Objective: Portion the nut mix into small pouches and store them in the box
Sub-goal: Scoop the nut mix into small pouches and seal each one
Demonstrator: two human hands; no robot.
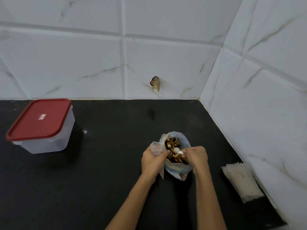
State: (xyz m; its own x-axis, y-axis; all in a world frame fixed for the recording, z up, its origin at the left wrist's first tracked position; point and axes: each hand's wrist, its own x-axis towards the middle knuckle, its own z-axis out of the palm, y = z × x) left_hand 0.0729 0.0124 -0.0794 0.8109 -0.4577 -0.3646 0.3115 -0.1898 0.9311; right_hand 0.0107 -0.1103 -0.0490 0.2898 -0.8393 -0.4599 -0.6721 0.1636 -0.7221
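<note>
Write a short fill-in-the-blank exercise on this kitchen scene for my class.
1. The box has a ____ lid.
2. The right hand dips a white ____ into the bag of nuts.
3. The left hand grips a small clear ____.
4. The counter is ____.

Missing words: red; spoon; pouch; black

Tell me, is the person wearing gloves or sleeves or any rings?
No gloves. Both the left hand and the right hand are bare. Both forearms are bare too, with no sleeves as far as the picture shows. I see no watch or bracelet on either wrist. The fingers are too small to rule out rings.
</note>
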